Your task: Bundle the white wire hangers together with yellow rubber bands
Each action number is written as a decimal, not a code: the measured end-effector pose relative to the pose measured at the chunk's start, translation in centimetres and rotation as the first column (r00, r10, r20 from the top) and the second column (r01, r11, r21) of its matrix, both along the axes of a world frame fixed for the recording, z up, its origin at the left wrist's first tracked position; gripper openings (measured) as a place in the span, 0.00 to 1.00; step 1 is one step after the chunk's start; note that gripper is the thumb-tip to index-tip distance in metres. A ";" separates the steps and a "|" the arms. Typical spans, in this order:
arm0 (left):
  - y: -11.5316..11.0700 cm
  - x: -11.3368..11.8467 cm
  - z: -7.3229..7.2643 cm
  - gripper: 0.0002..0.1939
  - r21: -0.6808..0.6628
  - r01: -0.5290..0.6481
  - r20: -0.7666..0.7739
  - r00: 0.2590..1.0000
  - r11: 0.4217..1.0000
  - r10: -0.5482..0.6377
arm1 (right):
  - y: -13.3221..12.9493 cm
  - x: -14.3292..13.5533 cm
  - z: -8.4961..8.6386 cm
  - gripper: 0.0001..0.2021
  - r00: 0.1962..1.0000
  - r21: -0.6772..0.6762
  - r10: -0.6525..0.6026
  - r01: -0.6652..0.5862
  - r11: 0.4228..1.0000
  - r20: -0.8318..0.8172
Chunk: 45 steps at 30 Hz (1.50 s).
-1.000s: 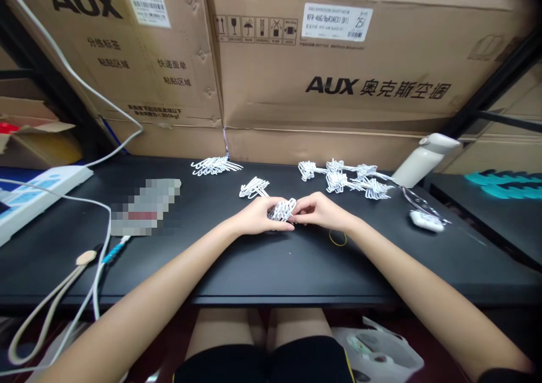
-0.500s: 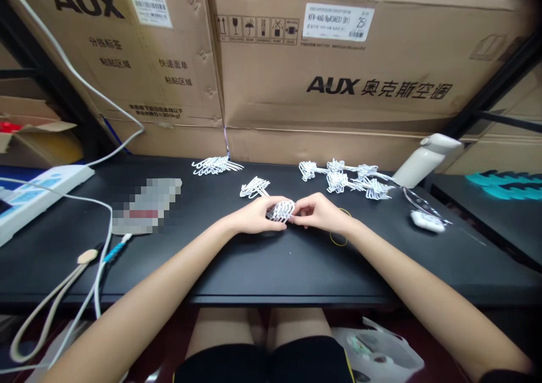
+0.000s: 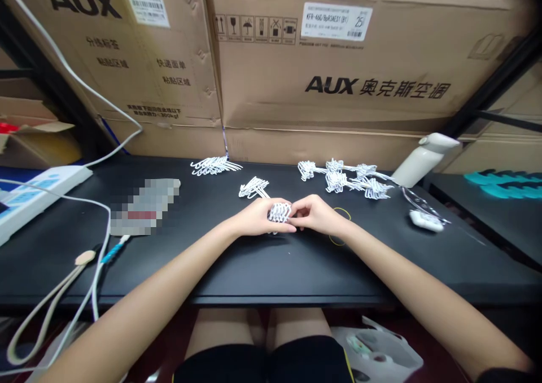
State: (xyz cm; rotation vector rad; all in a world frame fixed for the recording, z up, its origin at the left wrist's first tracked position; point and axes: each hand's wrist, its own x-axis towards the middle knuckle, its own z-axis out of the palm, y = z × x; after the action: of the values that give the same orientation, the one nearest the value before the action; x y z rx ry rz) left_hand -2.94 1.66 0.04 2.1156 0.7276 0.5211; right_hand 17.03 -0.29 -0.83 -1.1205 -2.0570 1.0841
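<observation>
My left hand (image 3: 258, 218) is wrapped round a bundle of white hooks (image 3: 279, 212) above the black table. At the bundle's right end, my right hand (image 3: 311, 212) has its fingers pinched together against the hooks. Just behind my left hand lies a loose group of white hooks (image 3: 254, 187), and another group (image 3: 215, 165) rests farther back to the left. Several bound white bundles (image 3: 336, 181) lie at the back right. A yellow rubber band (image 3: 337, 242) is on the table beside my right wrist.
Large cardboard boxes (image 3: 339, 61) stand behind the black table (image 3: 254, 275). To the left are a power strip (image 3: 42, 194), cables and a blurred-out flat object (image 3: 146, 208). A white bottle (image 3: 423, 160) and a small white case (image 3: 427, 220) are at the right.
The bundle has turned slightly in my left hand, whose thumb now reaches a little farther right. My right hand stays at the bundle's right end.
</observation>
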 end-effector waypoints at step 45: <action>2.8 -2.5 1.5 0.08 -0.648 -0.292 0.361 0.696 0.704 0.621 | 3.5 4.4 1.3 0.14 0.994 -0.228 -0.105 0.101 0.968 -0.005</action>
State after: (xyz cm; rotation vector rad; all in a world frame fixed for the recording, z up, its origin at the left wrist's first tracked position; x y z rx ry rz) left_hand -5.42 4.44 1.52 1.1114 0.9440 1.0316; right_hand 21.39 3.23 0.52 -1.3095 -1.8737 1.2973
